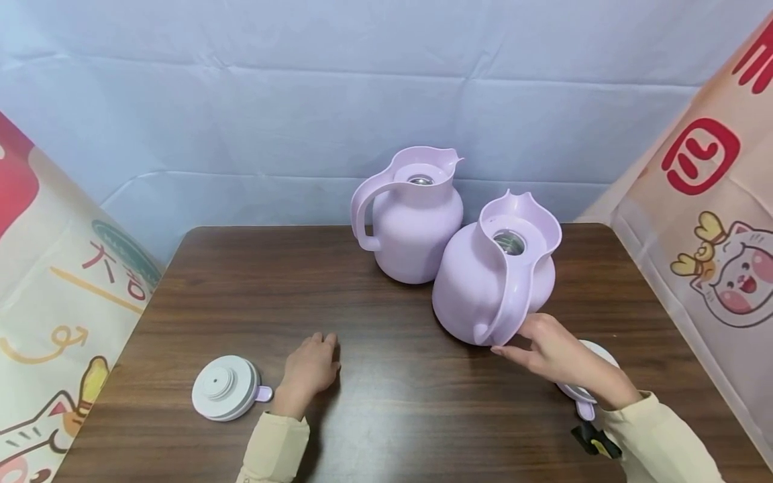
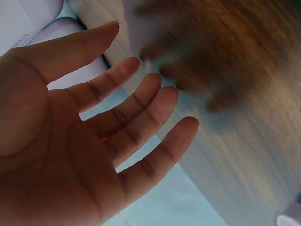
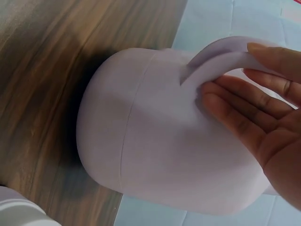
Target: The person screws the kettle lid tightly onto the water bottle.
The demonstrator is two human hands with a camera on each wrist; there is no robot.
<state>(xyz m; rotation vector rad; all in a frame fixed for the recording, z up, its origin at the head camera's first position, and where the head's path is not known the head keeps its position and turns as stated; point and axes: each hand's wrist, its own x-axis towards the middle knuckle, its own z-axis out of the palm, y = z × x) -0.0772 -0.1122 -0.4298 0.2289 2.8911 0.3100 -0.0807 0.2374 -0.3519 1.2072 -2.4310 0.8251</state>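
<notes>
A lilac vacuum jug [image 1: 465, 285] stands lidless at the right of the wooden table, its top leaning right in the head view. My right hand [image 1: 555, 355] holds its handle [image 3: 221, 63]: the fingers reach through the loop, and the thumb lies on the outer side. Just behind it to the left, a second lilac jug [image 1: 417, 231] is also lidless, its handle toward the left. My left hand [image 1: 312, 367] is held low over the table with nothing in it; its fingers [image 2: 141, 125] are spread and loosely bent. Beside it on the left lies a white lid [image 1: 223, 389] with a lilac tab.
Another white lid [image 1: 598, 352] lies partly under my right forearm. Near that sleeve is a small black item [image 1: 594, 441] with a yellow mark. A pale blue cloth [image 1: 272, 121] hangs behind the table [image 1: 374, 416], and printed cloths flank both sides.
</notes>
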